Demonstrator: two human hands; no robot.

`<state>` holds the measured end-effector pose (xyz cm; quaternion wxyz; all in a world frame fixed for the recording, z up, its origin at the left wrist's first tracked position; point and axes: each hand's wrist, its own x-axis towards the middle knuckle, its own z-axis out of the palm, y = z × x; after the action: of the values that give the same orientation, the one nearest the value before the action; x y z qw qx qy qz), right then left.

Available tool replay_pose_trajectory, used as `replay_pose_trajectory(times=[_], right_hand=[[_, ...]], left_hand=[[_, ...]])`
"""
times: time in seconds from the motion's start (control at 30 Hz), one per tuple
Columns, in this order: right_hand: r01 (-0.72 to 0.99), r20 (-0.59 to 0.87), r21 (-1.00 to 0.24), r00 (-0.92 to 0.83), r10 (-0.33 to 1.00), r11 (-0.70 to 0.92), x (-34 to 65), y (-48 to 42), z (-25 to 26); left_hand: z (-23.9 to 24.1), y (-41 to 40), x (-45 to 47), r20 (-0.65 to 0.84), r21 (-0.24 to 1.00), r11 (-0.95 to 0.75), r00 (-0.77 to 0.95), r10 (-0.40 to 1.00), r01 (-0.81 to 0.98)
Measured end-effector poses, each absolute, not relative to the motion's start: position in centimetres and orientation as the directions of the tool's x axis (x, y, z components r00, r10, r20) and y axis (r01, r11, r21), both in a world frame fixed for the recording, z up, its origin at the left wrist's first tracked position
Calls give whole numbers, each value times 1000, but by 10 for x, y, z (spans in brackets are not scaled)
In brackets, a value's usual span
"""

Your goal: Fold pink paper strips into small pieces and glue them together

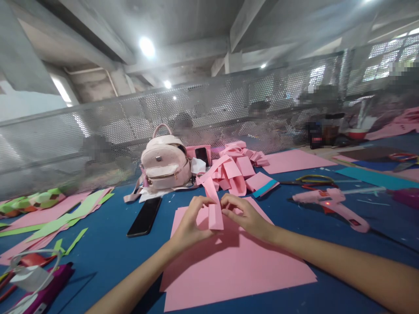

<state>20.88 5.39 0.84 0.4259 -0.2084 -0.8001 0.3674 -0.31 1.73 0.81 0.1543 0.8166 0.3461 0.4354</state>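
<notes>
Between both hands a folded pink paper strip (pixel 216 217) is held up above a stack of pink paper sheets (pixel 242 270). My left hand (pixel 194 222) grips it from the left side, thumb below and fingers curled over it. On the other side my right hand (pixel 247 216) pinches the strip's right edge, with its fingertips partly hidden. The strip's upper end runs back toward a heap of folded pink paper pieces (pixel 232 174). A pink glue gun (pixel 337 205) with a lit red light lies to the right of my right hand.
A pale pink backpack (pixel 165 163) stands behind, near a perforated metal screen (pixel 131 131). A black phone (pixel 144 218) lies at left. Scissors (pixel 314 179) rest behind the glue gun. Green paper strips (pixel 65 218) and a purple power strip (pixel 52 283) are at far left.
</notes>
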Motion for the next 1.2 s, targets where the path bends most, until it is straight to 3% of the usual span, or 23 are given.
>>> replay_pose_trajectory(times=[0.27,0.43,0.7,1.2], right_hand=[[9,524,-763,-578,626,647,209,55,7],[11,549,-735,-578,604,678,209,56,8],[29,560,-718,-570,602,695,209,52,11],[8,548,-752,-551,630,660,208,52,9]], left_hand=[[9,10,-3,475,679,-601,373,797,421],[16,7,-2,503,687,-635,400,766,354],[30,-3,11,464,719,-563,320,826,407],[12,5,11,507,752,-526,162,847,397]])
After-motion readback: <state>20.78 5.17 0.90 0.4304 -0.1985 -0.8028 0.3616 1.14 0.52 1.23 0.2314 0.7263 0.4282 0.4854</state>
